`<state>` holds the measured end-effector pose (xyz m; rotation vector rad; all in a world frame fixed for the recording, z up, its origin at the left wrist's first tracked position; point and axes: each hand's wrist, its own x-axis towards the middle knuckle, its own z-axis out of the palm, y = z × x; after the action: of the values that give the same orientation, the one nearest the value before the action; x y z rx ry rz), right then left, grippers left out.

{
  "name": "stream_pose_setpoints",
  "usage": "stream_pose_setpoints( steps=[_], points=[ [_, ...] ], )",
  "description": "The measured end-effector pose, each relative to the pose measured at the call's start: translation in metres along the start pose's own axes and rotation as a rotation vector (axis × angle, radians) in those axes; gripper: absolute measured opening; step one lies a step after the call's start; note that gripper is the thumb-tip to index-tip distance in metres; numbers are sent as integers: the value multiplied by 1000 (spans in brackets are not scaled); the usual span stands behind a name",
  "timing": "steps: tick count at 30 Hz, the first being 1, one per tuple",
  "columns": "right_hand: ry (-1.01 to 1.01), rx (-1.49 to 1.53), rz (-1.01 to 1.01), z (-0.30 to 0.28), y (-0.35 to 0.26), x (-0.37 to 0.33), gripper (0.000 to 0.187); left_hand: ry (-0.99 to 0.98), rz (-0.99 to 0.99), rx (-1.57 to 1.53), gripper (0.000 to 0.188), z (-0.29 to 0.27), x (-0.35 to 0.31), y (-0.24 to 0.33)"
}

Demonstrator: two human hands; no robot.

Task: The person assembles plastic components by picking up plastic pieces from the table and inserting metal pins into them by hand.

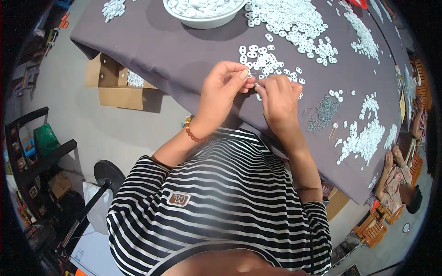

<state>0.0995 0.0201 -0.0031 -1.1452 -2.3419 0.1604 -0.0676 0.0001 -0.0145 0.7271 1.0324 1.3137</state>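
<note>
My left hand (224,83) pinches a small white plastic piece (249,73) between thumb and forefinger, above the near edge of the table. Close beside it, the fingers of my right hand (279,99) are drawn together at their tips; whatever they hold is too small to make out. Just beyond both hands lies a loose group of white oval pieces with holes (263,60). To the right of my right hand is a pile of thin grey screws or nails (326,112).
A white bowl (202,22) full of white pieces stands at the far side of the dark tablecloth (184,55). Larger heaps of white pieces (285,20) spread right of it. Below the left edge sits an open cardboard box (120,97). Another person (393,186) is at the far right.
</note>
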Motion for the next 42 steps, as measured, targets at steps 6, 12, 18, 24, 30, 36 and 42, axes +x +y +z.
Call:
stream_pose_setpoints(
  steps=[6,12,18,24,30,36,42],
  points=[
    [31,1233,842,-24,4,-8,14,-24,-43,-5,20,6,0,5],
    [-78,1584,960,-38,16,-21,32,-95,-194,-123,23,18,5,3],
    [-1,1556,1050,-48,14,-21,28,-181,-251,-129,22,28,5,5],
    [85,1504,1005,-51,12,-25,22,-266,-332,-133,16,36,2,6],
    [124,1415,942,-50,9,-30,24,-252,-243,-103,20,42,1,1],
    [194,1203,912,-46,6,-33,24,-226,-127,67,18,46,-3,2],
    [227,1130,853,-42,5,-34,22,-212,-101,109,17,45,-3,-1]
  ],
)
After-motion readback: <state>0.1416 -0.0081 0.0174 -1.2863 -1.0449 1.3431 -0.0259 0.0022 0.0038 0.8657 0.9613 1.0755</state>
